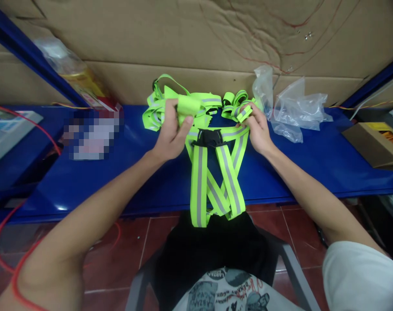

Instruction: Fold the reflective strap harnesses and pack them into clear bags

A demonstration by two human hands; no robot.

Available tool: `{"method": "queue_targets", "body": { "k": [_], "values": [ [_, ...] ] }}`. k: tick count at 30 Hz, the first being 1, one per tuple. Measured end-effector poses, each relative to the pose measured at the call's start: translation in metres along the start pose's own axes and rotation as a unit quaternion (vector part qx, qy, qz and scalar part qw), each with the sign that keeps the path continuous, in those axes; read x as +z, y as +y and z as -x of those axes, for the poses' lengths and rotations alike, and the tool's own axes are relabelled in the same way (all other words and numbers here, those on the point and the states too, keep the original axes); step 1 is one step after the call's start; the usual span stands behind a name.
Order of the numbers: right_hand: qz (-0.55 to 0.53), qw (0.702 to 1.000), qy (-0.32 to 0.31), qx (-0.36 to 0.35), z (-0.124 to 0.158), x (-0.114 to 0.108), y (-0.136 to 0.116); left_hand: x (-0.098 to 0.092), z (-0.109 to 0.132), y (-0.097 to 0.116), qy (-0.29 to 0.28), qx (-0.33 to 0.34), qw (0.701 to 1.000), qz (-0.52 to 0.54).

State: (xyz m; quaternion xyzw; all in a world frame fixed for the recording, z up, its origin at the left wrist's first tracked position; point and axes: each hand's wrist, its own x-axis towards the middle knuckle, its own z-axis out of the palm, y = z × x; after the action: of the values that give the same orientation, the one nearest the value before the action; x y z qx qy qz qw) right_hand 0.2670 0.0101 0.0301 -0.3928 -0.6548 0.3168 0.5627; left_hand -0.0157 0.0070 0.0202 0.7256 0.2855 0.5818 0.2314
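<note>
A neon-yellow reflective harness [199,185] with grey stripes hangs over the front edge of the blue table [134,172]. Its black plastic connector [210,137] lies between my hands, and its straps loop down toward my lap. My left hand [175,134] is closed around a folded part of the yellow strap. On the other side, my right hand [257,127] pinches a looped strap end between thumb and fingers. Behind my left hand lies a heap of similar reflective straps [154,114]. A smaller coil of strap [228,98] sits just beyond my right hand.
Crumpled clear plastic bags [300,106] lie at the back right, left of an open cardboard box [374,144]. A bottle [75,73] stands at the back left. A red hose [17,272] curls along the left, and cardboard [170,39] lines the back.
</note>
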Motion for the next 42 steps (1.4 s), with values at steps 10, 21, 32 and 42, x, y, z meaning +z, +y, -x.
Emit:
{"method": "queue_targets", "body": {
  "k": [10, 21, 32, 42],
  "values": [
    [0.025, 0.994, -0.107, -0.001, 0.009, 0.0, -0.004, 0.017, 0.017, 0.028, -0.306, 0.019, 0.93, -0.201],
    [0.188, 0.942, -0.237, -0.146, 0.024, 0.011, -0.027, 0.02, 0.017, 0.01, -0.361, 0.018, 0.892, -0.273],
    [0.228, 0.931, -0.26, -0.113, 0.016, -0.001, -0.015, 0.015, 0.015, 0.012, -0.289, -0.05, 0.923, -0.247],
    [0.278, 0.917, -0.261, -0.115, 0.004, -0.021, -0.005, 0.012, 0.014, 0.018, -0.227, 0.006, 0.95, -0.215]
  ]
}}
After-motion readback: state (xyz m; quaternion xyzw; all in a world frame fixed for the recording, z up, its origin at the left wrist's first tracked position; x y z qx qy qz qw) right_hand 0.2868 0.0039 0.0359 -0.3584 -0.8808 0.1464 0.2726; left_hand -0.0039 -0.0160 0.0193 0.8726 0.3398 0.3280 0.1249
